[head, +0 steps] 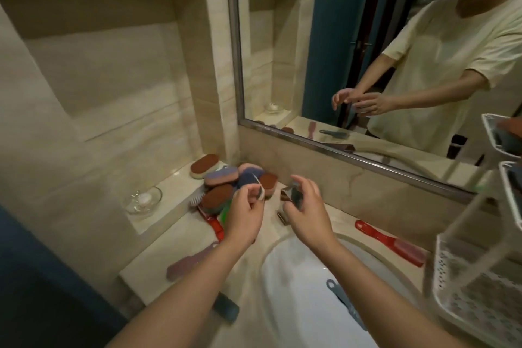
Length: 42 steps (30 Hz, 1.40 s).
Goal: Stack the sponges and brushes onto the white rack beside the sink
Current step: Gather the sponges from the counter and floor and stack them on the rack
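Your white rack (463, 288) stands at the right of the sink (296, 291), within reach for loading. The sponges (226, 183) lie heaped in the desk's far-left corner. Your left hand (243, 212) and right hand (308, 206) hover there, fingers loosely curled, holding nothing certain.

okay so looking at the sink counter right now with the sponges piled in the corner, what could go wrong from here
1. The sponge pile is heaped loosely over a red brush; pulling one out could topple the others.
2. The glass dish sits on the ledge just left of the pile and might get knocked.
3. A grey-blue brush lies in the sink basin, and the red brush lies close to its rim, so it may slide in too.
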Motion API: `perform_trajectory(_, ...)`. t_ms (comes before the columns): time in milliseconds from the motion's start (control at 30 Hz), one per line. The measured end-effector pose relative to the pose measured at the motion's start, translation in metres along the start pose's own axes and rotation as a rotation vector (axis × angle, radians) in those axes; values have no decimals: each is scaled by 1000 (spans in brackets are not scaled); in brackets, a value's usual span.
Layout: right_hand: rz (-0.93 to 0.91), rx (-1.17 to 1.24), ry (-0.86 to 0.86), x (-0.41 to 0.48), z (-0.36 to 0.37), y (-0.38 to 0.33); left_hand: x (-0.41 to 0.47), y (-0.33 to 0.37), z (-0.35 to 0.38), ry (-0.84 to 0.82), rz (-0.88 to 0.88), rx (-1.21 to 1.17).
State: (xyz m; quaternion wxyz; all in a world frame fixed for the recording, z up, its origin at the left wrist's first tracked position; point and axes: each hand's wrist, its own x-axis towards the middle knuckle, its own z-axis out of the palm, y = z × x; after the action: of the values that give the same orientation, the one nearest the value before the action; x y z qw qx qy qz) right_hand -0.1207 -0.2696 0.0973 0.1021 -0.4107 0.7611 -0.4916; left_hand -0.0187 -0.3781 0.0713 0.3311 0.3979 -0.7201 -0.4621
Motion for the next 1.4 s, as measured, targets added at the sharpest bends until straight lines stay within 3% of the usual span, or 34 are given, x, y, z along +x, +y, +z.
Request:
perform_trajectory(367,179,-12,-92,78,124,27,101,-91,-57,-110,-95,227)
perform_trajectory(767,389,-211,-90,135,175,70,171,-166,-55,-199,-115,650)
perform_trajectory(1100,525,-288,-115,150,192,97,177,-199,-44,-267,-51,735)
perform_trajectory(1400,660,71,-87,143,186,84,172,-166,-45,-180,-211,408)
